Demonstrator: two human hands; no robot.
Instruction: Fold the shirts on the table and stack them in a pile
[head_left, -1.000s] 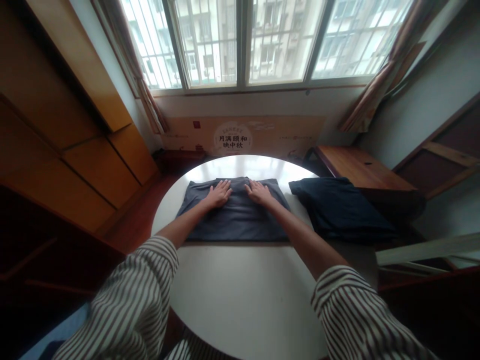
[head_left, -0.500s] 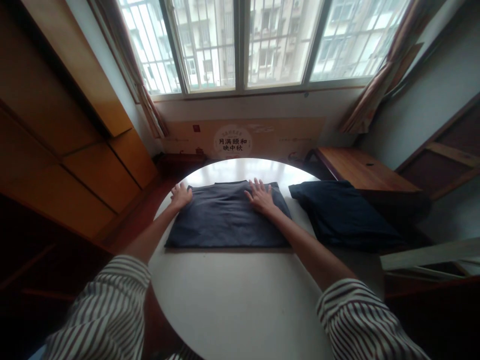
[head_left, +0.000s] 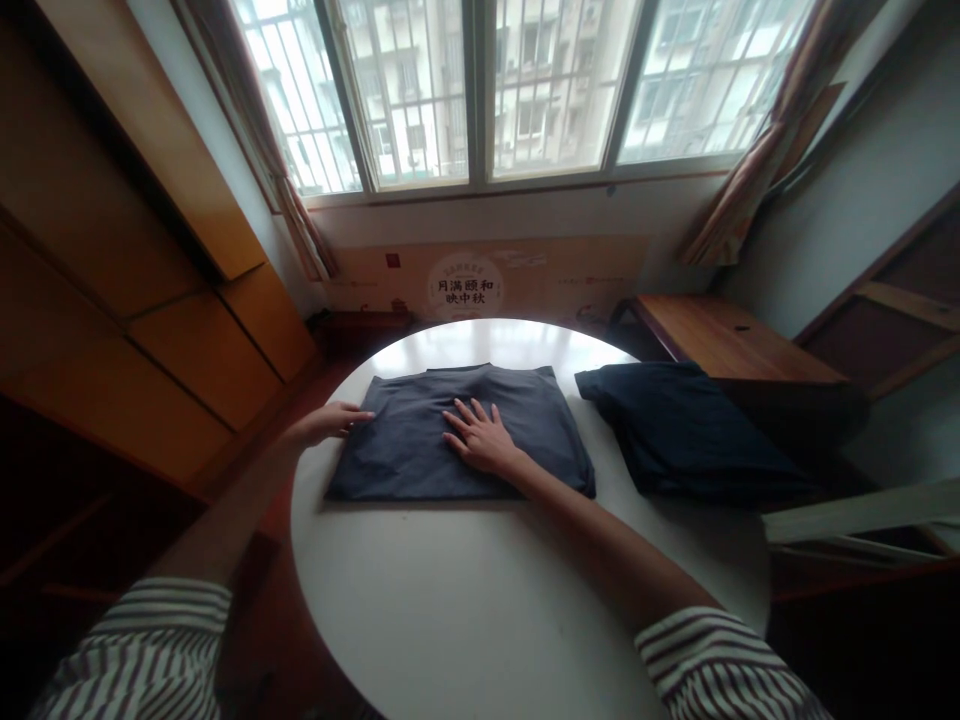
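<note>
A dark grey-blue piece of folded clothing (head_left: 420, 460) lies as a flat, slightly creased rectangle on the round white table (head_left: 480, 590). My right hand (head_left: 481, 438) rests palm down near its middle, fingers spread. At the garment's left edge is my left hand (head_left: 330, 424), its fingers stretched out to the right with the tips on the cloth; its thumb is hard to make out. To the right, a second folded garment (head_left: 690, 430), darker navy, lies partly over the table's edge.
Beyond the table stands a low wooden desk (head_left: 742, 340) at the right. Orange-brown cabinets (head_left: 202, 350) line the left side. A printed cardboard panel (head_left: 555, 275) is against the wall below the barred window (head_left: 547, 90). A pale bar (head_left: 862, 515) juts in at the right.
My right hand has slid left and nearer to me across the cloth. My left hand has moved from the garment's far left corner down and outward along its left edge.
</note>
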